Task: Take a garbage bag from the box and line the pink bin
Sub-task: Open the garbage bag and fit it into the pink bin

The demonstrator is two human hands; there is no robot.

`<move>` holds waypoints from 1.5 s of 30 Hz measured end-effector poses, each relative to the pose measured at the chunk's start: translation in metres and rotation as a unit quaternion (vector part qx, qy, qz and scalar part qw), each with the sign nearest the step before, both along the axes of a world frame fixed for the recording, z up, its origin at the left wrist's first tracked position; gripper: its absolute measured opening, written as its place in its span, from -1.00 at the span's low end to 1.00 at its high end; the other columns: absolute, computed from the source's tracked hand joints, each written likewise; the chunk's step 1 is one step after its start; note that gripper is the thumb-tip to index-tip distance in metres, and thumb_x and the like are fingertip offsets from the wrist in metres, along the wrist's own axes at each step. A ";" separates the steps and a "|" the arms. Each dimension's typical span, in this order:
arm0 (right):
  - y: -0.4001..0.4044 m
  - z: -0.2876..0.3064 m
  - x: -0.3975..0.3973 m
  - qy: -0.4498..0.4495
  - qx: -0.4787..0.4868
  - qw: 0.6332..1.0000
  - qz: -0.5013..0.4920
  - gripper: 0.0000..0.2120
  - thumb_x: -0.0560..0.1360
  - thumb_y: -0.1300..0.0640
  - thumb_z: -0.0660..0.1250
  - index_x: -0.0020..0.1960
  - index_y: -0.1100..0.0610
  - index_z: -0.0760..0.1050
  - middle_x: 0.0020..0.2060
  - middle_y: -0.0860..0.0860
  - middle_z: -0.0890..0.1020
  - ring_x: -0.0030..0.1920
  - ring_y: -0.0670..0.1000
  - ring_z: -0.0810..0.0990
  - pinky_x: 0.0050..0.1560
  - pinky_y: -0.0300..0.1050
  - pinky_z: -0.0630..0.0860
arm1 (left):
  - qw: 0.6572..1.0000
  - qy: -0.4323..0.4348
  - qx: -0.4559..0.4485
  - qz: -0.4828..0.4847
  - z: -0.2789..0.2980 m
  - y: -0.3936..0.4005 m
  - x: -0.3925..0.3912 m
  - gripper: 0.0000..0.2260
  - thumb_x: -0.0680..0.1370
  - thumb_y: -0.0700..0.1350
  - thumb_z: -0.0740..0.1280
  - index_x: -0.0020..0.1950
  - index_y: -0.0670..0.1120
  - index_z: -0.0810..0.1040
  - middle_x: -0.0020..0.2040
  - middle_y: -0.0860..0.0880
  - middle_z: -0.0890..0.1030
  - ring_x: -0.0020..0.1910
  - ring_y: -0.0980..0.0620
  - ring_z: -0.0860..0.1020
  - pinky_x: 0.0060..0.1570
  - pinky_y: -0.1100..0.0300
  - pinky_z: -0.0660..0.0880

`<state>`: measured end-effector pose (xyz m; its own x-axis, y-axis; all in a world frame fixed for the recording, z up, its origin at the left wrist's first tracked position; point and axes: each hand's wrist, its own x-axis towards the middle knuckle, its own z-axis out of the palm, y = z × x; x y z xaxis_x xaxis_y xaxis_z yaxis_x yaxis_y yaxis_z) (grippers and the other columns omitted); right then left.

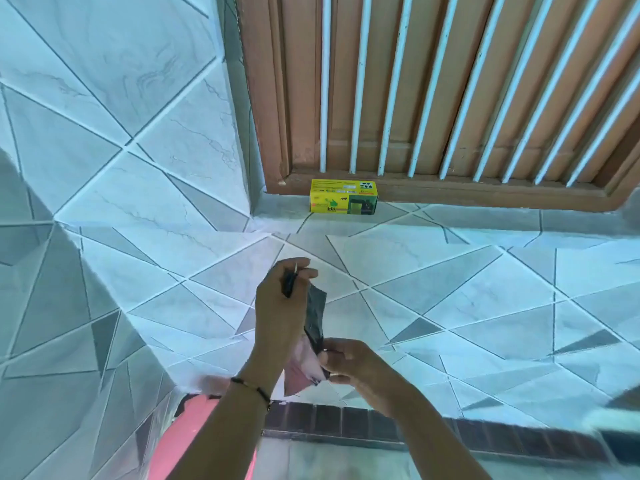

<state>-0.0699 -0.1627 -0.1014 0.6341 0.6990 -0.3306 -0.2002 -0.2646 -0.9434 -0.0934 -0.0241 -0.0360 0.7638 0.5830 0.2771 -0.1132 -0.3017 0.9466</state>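
Observation:
A folded black garbage bag (316,315) stretches between my two hands in front of the tiled wall. My left hand (280,303) pinches its upper end, fingers curled round the top. My right hand (349,367) pinches its lower end. A yellow-green box of bin bags (343,196) stands on the tiled ledge at the foot of the window frame, well beyond both hands. The pink bin (197,434) shows at the bottom left, partly hidden by my left forearm.
A brown wooden window frame (450,192) with white bars fills the top right. Grey and white tiled walls meet in a corner on the left. A dark brick strip (381,427) runs across below my hands.

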 end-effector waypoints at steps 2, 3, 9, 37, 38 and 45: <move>0.000 -0.002 -0.014 0.022 0.094 0.994 -0.052 -0.29 0.13 -0.18 0.56 0.10 0.27 0.56 0.07 0.25 0.64 0.10 0.26 0.58 0.21 0.16 0.48 | 0.999 -0.013 -0.046 -0.021 0.001 0.003 -0.013 -0.88 0.52 -0.21 0.30 -0.03 0.00 0.57 -0.07 0.05 0.67 -0.14 0.24 0.58 -0.10 0.41 0.47; -0.002 -0.001 -0.019 0.035 0.135 0.987 -0.080 -0.32 0.09 -0.12 0.61 0.04 0.30 0.58 0.01 0.27 0.65 0.04 0.24 0.60 0.14 0.10 0.52 | 0.995 -0.022 -0.086 -0.035 0.000 0.005 -0.019 -0.88 0.51 -0.21 0.34 0.00 -0.03 0.57 -0.05 0.02 0.66 -0.11 0.19 0.59 -0.09 0.35 0.49; -0.020 0.023 -0.023 0.034 0.234 0.962 -0.133 -0.37 0.02 0.01 0.66 0.00 0.27 0.63 -0.06 0.17 0.69 -0.05 0.13 0.62 0.07 -0.01 0.53 | 0.960 0.027 -0.226 -0.161 -0.016 0.009 -0.063 -0.67 0.34 -0.09 0.45 0.07 -0.02 0.49 -0.05 0.00 0.66 -0.12 0.11 0.65 -0.26 0.35 0.54; -0.031 0.024 -0.094 -0.054 0.189 0.960 -0.202 -0.39 0.03 -0.10 0.63 -0.04 0.23 0.65 -0.11 0.13 0.71 -0.07 0.06 0.67 -0.03 -0.16 0.58 | 0.952 0.155 -0.075 -0.252 -0.048 0.020 -0.143 -0.81 0.44 -0.02 0.42 0.04 0.01 0.63 -0.17 0.10 0.71 -0.15 0.17 0.66 -0.09 0.31 0.55; -0.031 0.024 -0.096 -0.039 0.208 0.958 -0.194 -0.38 0.05 -0.09 0.63 -0.01 0.23 0.64 -0.09 0.14 0.70 -0.06 0.07 0.66 -0.03 -0.14 0.59 | 0.953 0.148 -0.092 -0.248 -0.048 0.020 -0.145 -0.81 0.44 -0.04 0.43 0.05 0.00 0.64 -0.13 0.04 0.72 -0.11 0.08 0.67 -0.04 0.22 0.57; -0.029 0.006 -0.119 -0.034 0.146 0.972 -0.179 -0.46 0.10 -0.02 0.61 0.02 0.18 0.64 -0.02 0.11 0.70 0.06 0.12 0.64 0.01 -0.17 0.55 | 0.956 0.093 -0.167 -0.222 -0.033 0.019 -0.144 -0.74 0.44 0.02 0.41 -0.05 -0.17 0.60 -0.16 -0.14 0.68 -0.16 -0.06 0.65 -0.13 0.15 0.58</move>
